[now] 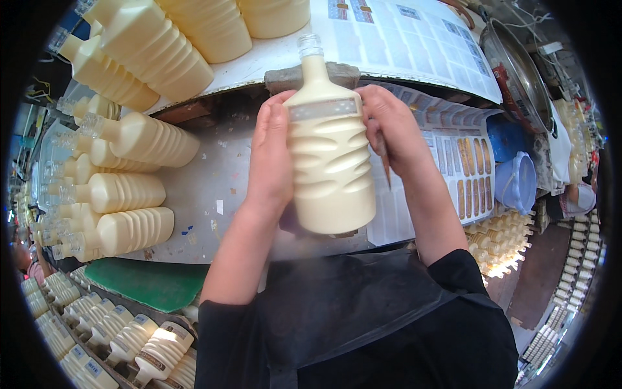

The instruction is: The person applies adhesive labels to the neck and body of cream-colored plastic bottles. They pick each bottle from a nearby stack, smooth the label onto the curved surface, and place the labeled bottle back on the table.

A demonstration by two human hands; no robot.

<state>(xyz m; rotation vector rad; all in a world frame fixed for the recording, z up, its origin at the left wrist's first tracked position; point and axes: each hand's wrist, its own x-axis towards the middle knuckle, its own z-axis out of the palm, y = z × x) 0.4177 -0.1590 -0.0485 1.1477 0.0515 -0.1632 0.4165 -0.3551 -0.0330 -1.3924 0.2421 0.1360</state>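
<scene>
A cream bottle (330,175) with wavy ridges and a clear threaded neck lies in front of me, neck pointing away. Across its shoulder runs a translucent label strip (324,109) with a pale pattern. My left hand (271,146) is closed against the bottle's left side, thumb near the strip's end. On the opposite side my right hand (394,126) presses its fingers at the strip's right end. A thin, pointed brown tool (387,165) sticks out below the right hand's curled fingers. Behind the bottle's neck sits a grey block (280,80).
Several cream bottles (133,194) lie at left; larger ones (155,48) stand behind. Label sheets (463,149) cover the table's right, with more sheets (408,45) on the raised white ledge. A blue bucket (516,185) stands at right. Racked bottles (123,330) fill the lower left.
</scene>
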